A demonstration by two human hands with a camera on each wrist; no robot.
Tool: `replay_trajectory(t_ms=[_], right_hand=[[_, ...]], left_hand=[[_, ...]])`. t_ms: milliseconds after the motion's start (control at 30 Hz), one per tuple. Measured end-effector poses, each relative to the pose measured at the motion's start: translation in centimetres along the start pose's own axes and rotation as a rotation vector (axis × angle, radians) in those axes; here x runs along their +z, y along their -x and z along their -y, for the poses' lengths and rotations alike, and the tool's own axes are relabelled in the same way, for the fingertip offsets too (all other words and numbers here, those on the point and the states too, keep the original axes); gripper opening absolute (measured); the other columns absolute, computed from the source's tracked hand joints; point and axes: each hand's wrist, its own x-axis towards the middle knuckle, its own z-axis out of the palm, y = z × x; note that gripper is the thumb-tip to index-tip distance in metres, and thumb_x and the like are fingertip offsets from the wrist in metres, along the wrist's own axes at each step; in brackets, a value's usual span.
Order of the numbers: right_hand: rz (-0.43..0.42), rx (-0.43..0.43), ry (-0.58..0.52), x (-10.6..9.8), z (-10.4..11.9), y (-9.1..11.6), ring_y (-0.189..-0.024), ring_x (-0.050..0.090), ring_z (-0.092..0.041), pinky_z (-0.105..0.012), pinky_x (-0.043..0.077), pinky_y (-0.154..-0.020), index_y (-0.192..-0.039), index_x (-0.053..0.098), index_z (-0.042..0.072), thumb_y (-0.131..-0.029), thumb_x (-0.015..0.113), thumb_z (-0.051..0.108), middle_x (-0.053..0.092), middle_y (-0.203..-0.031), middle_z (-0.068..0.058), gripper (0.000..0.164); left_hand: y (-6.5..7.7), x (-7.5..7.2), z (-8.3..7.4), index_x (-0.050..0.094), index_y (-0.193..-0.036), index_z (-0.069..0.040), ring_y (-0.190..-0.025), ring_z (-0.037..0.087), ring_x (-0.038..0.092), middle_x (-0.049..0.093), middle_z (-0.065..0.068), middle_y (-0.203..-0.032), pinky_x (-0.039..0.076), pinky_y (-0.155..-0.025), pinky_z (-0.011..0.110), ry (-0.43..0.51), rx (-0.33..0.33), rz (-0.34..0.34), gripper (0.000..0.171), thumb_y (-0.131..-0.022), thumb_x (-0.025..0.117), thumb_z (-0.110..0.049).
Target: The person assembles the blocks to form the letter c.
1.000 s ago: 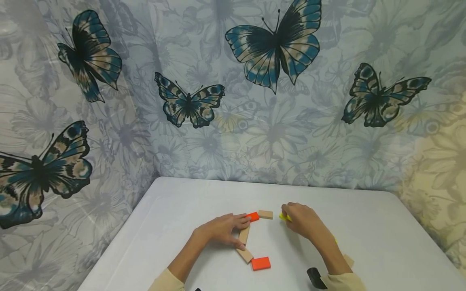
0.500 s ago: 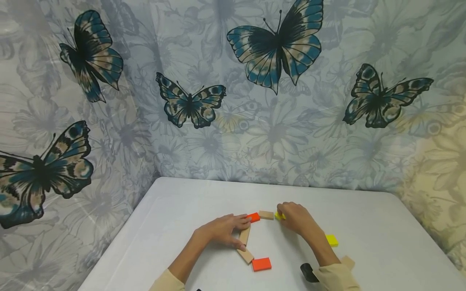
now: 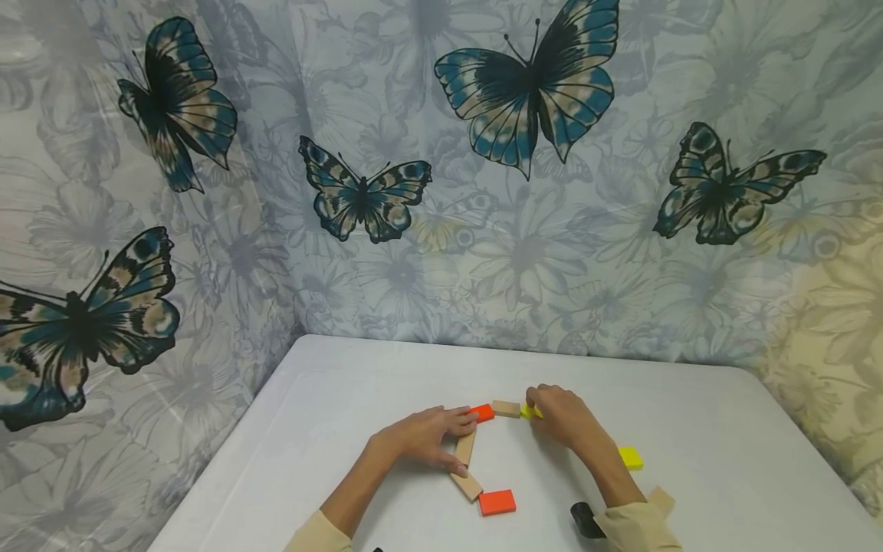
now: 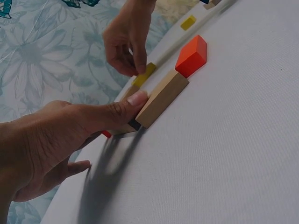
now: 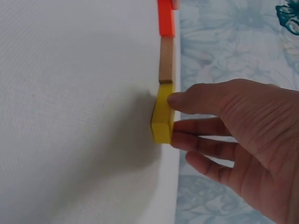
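Observation:
My right hand (image 3: 566, 414) pinches a yellow block (image 5: 162, 112) between thumb and fingers. One end of it meets a plain wooden block (image 5: 166, 59), which continues to a red block (image 5: 166, 18). My left hand (image 3: 421, 435) lies spread beside the curved row on the left. Its thumb rests on a wooden block (image 4: 163, 98), and its fingertips are at the red block (image 3: 483, 412). Another wooden block (image 3: 465, 448) shows between thumb and fingers. A second red block (image 3: 497, 502) forms the near end of the row.
To the right of my right forearm lie a loose yellow block (image 3: 631, 458) and a wooden block (image 3: 661, 500). A black object (image 3: 585, 520) is at the right sleeve. The white table (image 3: 386, 368) ends at a butterfly-patterned wall covering (image 3: 483, 245).
My right hand has moved slightly left, bringing the yellow block up to the end of the wooden block. The left hand has stayed in place.

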Motion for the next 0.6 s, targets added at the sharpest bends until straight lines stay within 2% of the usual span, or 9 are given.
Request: replay_trajectory(t_ms=[333,600], right_hand=[[0.014,-0.006,-0.009,-0.19,0.05,0.10,-0.079,0.064,-0.018,-0.041,0.064,-0.084,-0.095,0.074,0.007,-0.085,0.084,0.005,0.075,-0.091,-0.007,0.014],[0.037,0.011,-0.015,-0.52,0.02,0.16,-0.078,0.063,-0.017,-0.041,0.064,-0.082,-0.100,0.074,0.007,-0.087,0.083,0.008,0.074,-0.093,-0.006,0.015]], left_hand=[[-0.01,0.05,-0.06,0.048,-0.157,-0.022,-0.160,0.013,0.033,0.038,-0.010,-0.168,0.032,-0.131,0.049,-0.003,0.005,-0.002,0.082,-0.088,0.077,-0.057],[-0.07,0.13,0.02,0.048,-0.157,-0.022,-0.160,0.013,0.032,0.038,-0.009,-0.169,0.031,-0.131,0.049,0.001,-0.002,0.006,0.083,-0.088,0.077,-0.058]])
